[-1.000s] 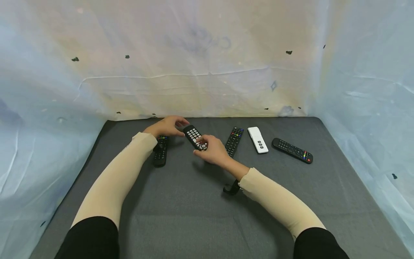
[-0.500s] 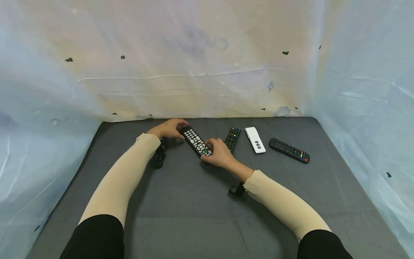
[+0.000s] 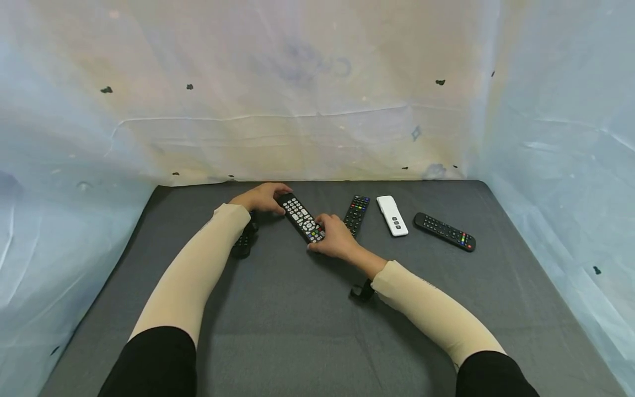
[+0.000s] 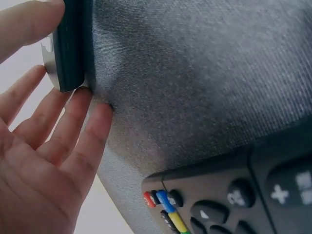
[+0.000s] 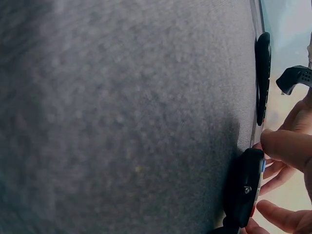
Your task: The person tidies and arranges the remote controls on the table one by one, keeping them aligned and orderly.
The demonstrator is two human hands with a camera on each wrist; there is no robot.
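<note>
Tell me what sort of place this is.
Probably a makeshift recording booth, not a lived-in room: pale plastic sheeting walls in a table covered in grey cloth, and several remotes lie in a row, one black remote held at its ends by the left hand and right hand.

We see our left hand and right hand gripping opposite ends of a black remote lying on the grey mat.

No words, brands or numbers are being shown clearly enough to be read; only a plus sign and a small arrow are being made out on buttons of the remote in the left wrist view.
</note>
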